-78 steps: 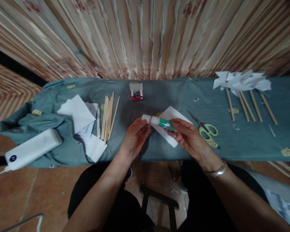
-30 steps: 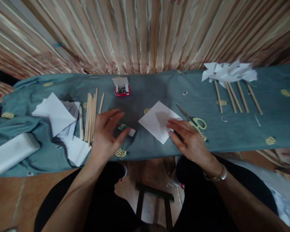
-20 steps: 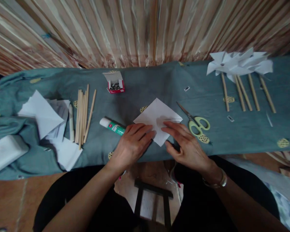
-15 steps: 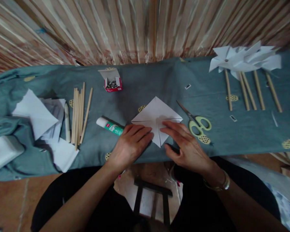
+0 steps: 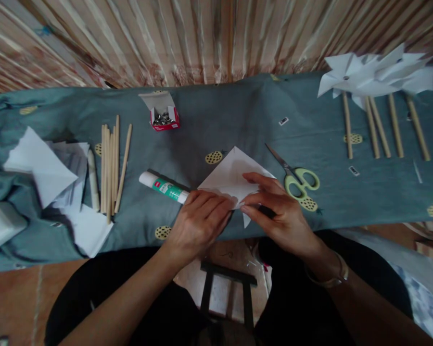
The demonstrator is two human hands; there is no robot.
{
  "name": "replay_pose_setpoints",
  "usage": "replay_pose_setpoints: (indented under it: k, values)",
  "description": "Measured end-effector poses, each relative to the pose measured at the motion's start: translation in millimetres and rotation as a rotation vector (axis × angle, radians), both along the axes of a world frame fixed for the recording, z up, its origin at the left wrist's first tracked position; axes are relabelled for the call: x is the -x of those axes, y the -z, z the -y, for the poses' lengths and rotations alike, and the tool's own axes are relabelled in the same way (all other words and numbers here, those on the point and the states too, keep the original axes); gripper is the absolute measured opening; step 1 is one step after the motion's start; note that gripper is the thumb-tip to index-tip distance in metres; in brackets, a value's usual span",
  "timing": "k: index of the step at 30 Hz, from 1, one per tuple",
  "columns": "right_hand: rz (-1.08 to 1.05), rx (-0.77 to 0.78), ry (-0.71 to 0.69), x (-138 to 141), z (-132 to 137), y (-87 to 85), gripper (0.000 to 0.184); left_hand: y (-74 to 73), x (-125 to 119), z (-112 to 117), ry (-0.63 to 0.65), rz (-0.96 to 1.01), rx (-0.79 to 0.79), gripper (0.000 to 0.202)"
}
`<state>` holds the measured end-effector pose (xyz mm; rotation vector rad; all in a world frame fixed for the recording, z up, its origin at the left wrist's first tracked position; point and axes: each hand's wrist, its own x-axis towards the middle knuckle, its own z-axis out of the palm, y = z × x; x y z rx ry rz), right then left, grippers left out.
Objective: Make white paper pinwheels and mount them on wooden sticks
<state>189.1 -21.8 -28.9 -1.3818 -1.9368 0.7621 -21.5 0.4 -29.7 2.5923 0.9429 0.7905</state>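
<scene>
A white sheet of paper (image 5: 229, 173) lies cornerwise on the cloth between my hands, with a small pointed flap (image 5: 246, 220) sticking out below its near edge. My left hand (image 5: 204, 216) is closed over the near left edge of the sheet, fingers together on top and thumb hidden. At the near right edge, my right hand (image 5: 274, 204) pinches the paper between thumb and fingers. A glue stick (image 5: 166, 187) with a white cap touches or nearly touches the left knuckles. Scissors (image 5: 296, 180) with pale green handles lie just right of my right hand.
A red box of metal pins (image 5: 164, 120) stands open behind. On the left are wooden sticks (image 5: 110, 168), stacked white paper (image 5: 54, 168) and a white block (image 5: 2, 223). Several paper pinwheels (image 5: 375, 77) on sticks lie at the far right. A curtain (image 5: 202, 38) hangs behind the table.
The paper's near corner, flat before, is now lifted or folded, with a flap showing below. My right fingers have gone from resting on the sheet to pinching its edge. The view has shifted slightly.
</scene>
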Motion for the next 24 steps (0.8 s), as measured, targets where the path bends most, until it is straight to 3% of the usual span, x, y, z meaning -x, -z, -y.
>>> replay_pose_setpoints:
  k: [4,13,19,24]
  values:
    - [0.013,-0.010,0.057,3,1,3.1,0.007,2.0,0,2,0.013,0.006,0.051,0.028]
    - [0.083,-0.057,0.086,-2,-2,-0.6,0.009,4.5,0,2,0.057,0.042,0.057,0.027]
    - [0.185,-0.008,-0.049,-20,4,-12.6,0.030,9.5,-1,7,-0.047,0.064,0.088,0.047]
    - [0.284,0.004,-0.101,-22,16,-11.4,0.047,8.4,0,5,-0.096,0.083,0.149,0.052]
